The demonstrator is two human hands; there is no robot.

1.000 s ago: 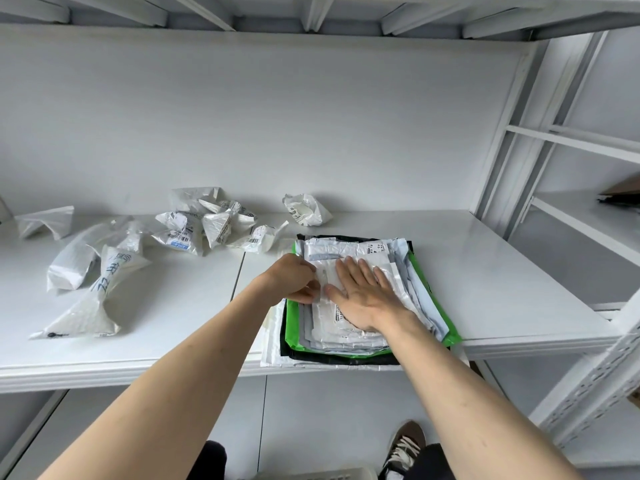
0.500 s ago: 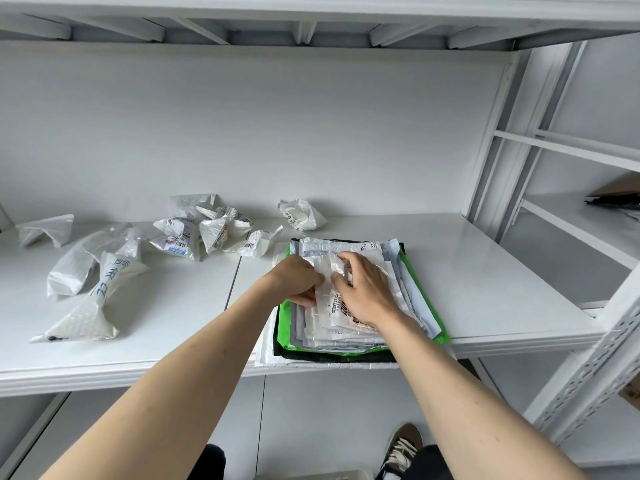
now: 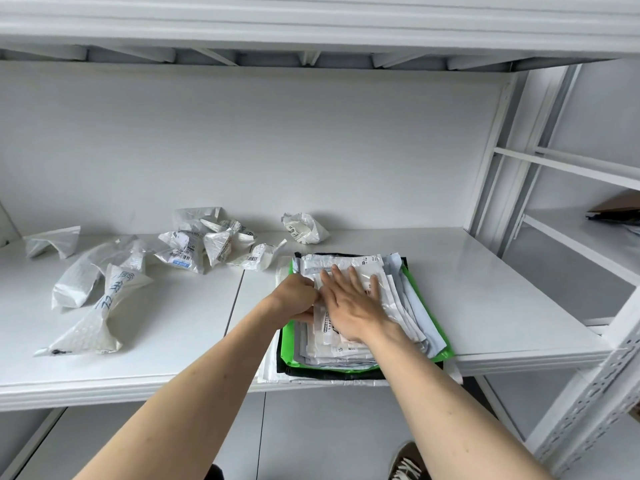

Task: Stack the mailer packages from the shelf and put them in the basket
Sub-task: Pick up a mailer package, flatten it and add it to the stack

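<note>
Stack of flat mailers (image 3: 398,299) lay on shelf (image 3: 485,289), right of centre; right hand (image 3: 349,303) pressed flat on top, fingers straight; left hand (image 3: 298,299) pinched the stack's left edge; crumpled mailers (image 3: 194,247) lay apart at left

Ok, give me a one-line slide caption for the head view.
Right hand flattens the mailer stack on the shelf while the left hand pinches its edge.
</note>
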